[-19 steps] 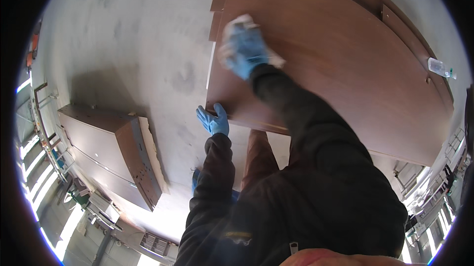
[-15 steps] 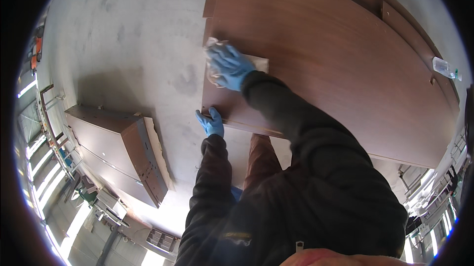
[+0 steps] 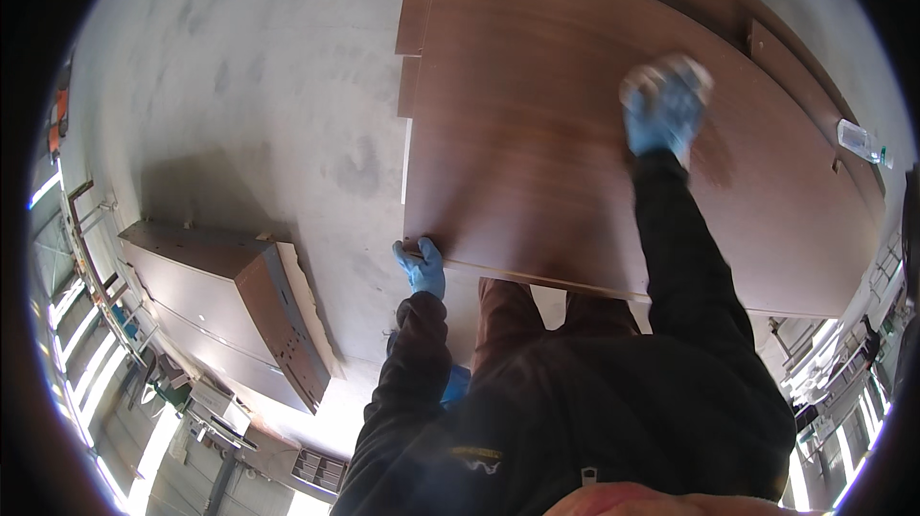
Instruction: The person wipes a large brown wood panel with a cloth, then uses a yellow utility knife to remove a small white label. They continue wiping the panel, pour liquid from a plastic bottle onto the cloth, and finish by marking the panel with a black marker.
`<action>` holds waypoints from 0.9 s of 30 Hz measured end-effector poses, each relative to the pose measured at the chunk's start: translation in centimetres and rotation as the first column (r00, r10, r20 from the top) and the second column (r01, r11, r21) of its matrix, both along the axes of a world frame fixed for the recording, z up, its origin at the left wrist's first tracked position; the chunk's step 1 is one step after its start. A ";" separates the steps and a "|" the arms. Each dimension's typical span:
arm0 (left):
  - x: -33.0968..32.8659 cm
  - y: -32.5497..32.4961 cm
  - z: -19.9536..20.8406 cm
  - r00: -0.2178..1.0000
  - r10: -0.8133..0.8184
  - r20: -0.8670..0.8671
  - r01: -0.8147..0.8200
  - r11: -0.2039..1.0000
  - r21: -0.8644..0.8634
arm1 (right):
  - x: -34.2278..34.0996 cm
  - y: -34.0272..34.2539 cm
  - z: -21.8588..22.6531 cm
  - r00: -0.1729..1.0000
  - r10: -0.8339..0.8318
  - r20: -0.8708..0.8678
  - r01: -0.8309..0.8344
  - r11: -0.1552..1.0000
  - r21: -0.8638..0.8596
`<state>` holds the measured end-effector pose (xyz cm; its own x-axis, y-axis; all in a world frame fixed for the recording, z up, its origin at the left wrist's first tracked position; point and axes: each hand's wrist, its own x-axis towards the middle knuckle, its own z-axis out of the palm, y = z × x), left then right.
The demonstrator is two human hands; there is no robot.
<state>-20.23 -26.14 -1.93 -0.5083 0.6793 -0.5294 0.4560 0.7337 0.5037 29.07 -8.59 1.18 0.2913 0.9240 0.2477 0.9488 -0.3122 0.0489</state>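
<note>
A large brown wood panel [image 3: 546, 133] lies flat in front of me, with more brown boards under and beyond it. My right hand [image 3: 663, 115], in a blue glove, presses a light crumpled cloth [image 3: 688, 70] on the panel's right half; both are smeared by motion. A darker streak shows on the surface beside it. At the panel's near left corner, my gloved left hand [image 3: 422, 267] grips the edge, thumb and fingers around the corner.
A clear plastic bottle [image 3: 862, 143] lies on the boards at the far right. To the left, a stack of brown panels [image 3: 216, 300] stands on the grey floor [image 3: 326, 66]. Metal racks [image 3: 96, 238] line the left edge of view.
My right hand has swept the cloth from the panel's left edge across to its right half. A pale patch at the left edge is no longer on the panel's face. The left hand stays at the corner.
</note>
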 end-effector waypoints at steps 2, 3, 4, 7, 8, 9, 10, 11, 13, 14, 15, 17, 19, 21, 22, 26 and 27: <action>-0.4 -0.1 0.3 0.999 -0.022 0.045 0.024 0.999 -0.047 | -7.4 9.6 0.6 0.988 0.136 -0.076 -0.131 0.989 0.066; -0.6 0.2 0.4 0.999 -0.031 0.042 0.033 0.998 -0.058 | -9.6 15.2 1.4 0.930 0.123 -0.346 -0.232 0.928 -0.293; -0.5 0.3 0.8 0.996 -0.038 0.083 0.043 0.998 -0.048 | -13.7 17.2 1.8 0.904 0.258 -0.341 -0.323 0.935 -0.149; -0.1 0.7 1.8 0.994 0.023 0.105 -0.016 0.998 -0.067 | -21.6 15.8 2.7 0.759 0.569 -0.317 -0.573 0.814 0.088; -0.2 0.9 2.3 0.993 0.040 0.115 -0.029 0.994 -0.102 | -23.3 12.6 2.8 0.692 0.651 -0.312 -0.653 0.749 0.114; 0.0 1.1 2.6 0.991 0.041 0.127 -0.026 0.993 -0.117 | -24.4 9.4 2.7 0.631 0.706 -0.321 -0.739 0.673 0.026; 0.1 1.2 2.7 0.990 0.039 0.138 -0.022 0.992 -0.124 | -25.0 6.0 2.7 0.568 0.743 -0.354 -0.778 0.625 0.063; 0.2 1.4 2.8 0.988 0.037 0.149 -0.018 0.991 -0.131 | -24.9 3.7 2.5 0.513 0.750 -0.418 -0.820 0.573 0.020; 0.0 1.5 3.0 0.989 0.014 0.144 0.006 0.990 -0.138 | -23.7 3.5 1.4 0.421 0.752 -0.507 -0.876 0.483 -0.011; -0.2 1.5 2.9 0.990 -0.012 0.139 0.031 0.991 -0.133 | -22.6 4.8 0.9 0.367 0.745 -0.556 -0.893 0.449 0.012; -0.4 1.4 2.8 0.991 -0.034 0.126 0.050 0.990 -0.129 | -21.4 7.7 0.2 0.338 0.809 -0.481 -0.882 0.451 0.140; -0.5 1.0 2.5 0.993 -0.054 0.107 0.066 0.991 -0.114 | -19.3 14.3 -0.8 0.517 0.766 -0.382 -0.797 0.593 0.111; -0.7 0.6 2.0 0.993 -0.071 0.095 0.080 0.993 -0.091 | -17.0 21.9 -1.7 0.675 0.686 -0.273 -0.676 0.722 0.144; -0.8 0.2 1.6 0.994 -0.087 0.071 0.093 0.993 -0.075 | -15.0 27.8 -1.8 0.765 0.637 -0.090 -0.593 0.753 0.286; -0.7 0.0 1.3 0.994 -0.094 0.047 0.097 0.993 -0.069 | -15.3 29.0 -2.0 0.831 0.554 -0.047 -0.531 0.816 0.228; -0.4 -0.3 0.7 0.996 -0.039 0.083 0.043 0.998 -0.047 | -19.7 24.4 -0.3 0.703 0.608 -0.369 -0.598 0.786 0.157; -0.5 -0.3 0.7 0.995 -0.053 0.081 0.057 0.997 -0.051 | -22.0 19.9 0.1 0.638 0.633 -0.438 -0.655 0.746 0.123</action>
